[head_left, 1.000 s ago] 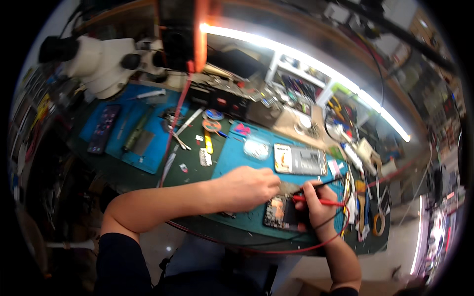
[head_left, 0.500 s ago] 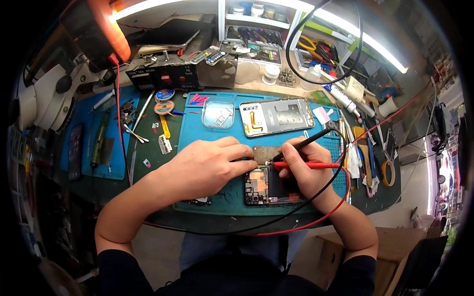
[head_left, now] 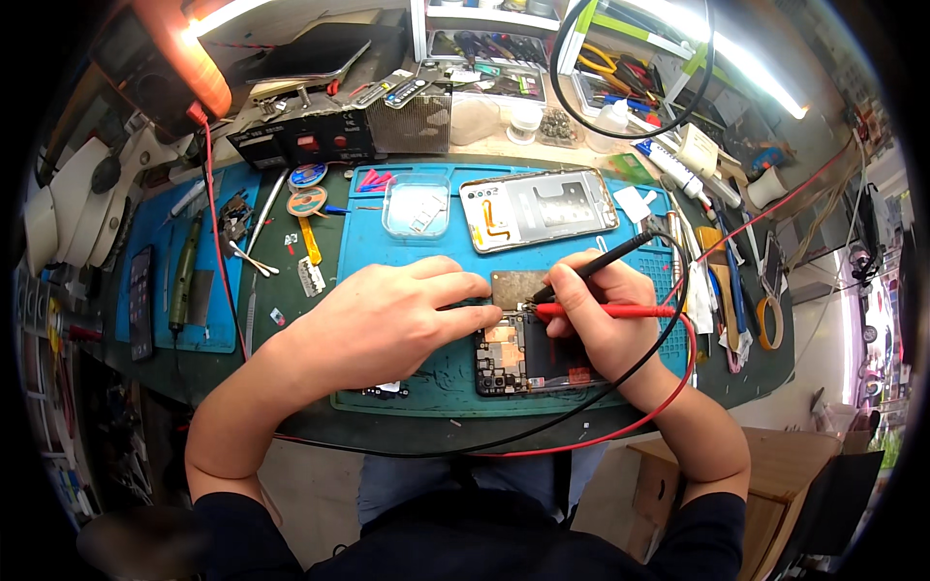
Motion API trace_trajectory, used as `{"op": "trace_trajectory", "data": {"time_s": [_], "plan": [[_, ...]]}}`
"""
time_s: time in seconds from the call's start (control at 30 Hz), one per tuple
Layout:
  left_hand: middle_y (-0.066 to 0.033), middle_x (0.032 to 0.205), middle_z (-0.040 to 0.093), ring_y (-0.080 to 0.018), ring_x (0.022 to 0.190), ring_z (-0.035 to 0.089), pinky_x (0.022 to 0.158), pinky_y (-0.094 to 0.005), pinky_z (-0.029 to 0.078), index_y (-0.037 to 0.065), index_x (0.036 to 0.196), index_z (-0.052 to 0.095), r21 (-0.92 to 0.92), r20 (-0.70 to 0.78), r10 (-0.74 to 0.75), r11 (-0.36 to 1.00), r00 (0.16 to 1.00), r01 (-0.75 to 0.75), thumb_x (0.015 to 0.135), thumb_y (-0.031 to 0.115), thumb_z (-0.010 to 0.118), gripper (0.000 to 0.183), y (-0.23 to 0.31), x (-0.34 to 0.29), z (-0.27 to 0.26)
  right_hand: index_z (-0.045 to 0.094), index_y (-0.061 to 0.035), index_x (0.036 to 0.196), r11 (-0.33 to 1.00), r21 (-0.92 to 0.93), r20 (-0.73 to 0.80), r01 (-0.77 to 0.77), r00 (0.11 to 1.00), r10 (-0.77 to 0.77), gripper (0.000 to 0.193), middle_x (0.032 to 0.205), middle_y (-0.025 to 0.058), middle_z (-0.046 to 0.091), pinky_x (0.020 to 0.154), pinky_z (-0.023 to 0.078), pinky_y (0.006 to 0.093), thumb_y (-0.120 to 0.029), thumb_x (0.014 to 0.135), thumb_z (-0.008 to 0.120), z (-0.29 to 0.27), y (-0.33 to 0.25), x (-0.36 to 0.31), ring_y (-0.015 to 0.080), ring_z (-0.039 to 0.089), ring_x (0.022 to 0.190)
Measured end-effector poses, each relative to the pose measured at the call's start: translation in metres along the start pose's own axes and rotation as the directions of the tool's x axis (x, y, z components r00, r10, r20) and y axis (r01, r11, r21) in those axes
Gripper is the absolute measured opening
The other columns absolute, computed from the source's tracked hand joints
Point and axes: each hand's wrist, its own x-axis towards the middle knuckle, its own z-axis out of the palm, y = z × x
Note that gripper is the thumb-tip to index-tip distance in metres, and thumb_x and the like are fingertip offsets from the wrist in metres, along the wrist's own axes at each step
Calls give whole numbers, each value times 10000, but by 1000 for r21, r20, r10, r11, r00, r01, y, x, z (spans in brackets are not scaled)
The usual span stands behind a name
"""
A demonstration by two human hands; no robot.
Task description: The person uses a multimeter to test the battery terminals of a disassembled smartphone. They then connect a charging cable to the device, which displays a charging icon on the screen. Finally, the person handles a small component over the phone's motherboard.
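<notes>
An opened phone [head_left: 502,360] lies on the blue work mat [head_left: 373,329], its circuit board and copper-coloured patches bare. My right hand [head_left: 605,310] is closed round two multimeter probes, one black [head_left: 605,261] and one red [head_left: 610,311]. Both tips meet close together at the phone's far edge. My left hand [head_left: 397,310] is bent, with fingertips at the phone's upper left corner and on a flat metal plate [head_left: 513,286] just beyond it. Its thumb is hidden, as is whatever it pinches. Behind lies a detached silver phone back [head_left: 538,208].
A clear plastic box [head_left: 417,206] with small parts stands beyond my left hand. Cotton swabs [head_left: 254,261] and a blade [head_left: 310,277] lie to the left, brushes [head_left: 722,281] to the right. The multimeter [head_left: 145,73] is at upper left; probe leads loop across the near edge.
The view has shifted slightly. The black probe is tilted a little differently, and both probe tips stay at the phone's far edge. My left hand keeps nearly the same pose.
</notes>
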Motion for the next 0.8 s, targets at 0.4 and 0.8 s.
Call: {"op": "trace_trajectory", "data": {"time_s": [0.4,0.8], "plan": [[-20,1214,655,-231,1102,643,741,-335,596,115,1195,690,-20,17,26,999,1000,-26,708,-18,656,507,-3,-6,2,664,22,954,999,30,-8,-21,1000,21,170,766,40,665,535,490,206,-132,1004,611,1,1,0,68,624,579],[-18,1146,665,-208,1062,661,749,-318,591,94,1172,709,116,-22,60,992,998,-57,744,52,640,436,4,-2,11,666,28,952,997,69,-17,13,1000,-12,170,754,43,665,534,488,206,-131,993,624,1,3,0,69,632,582]]}}
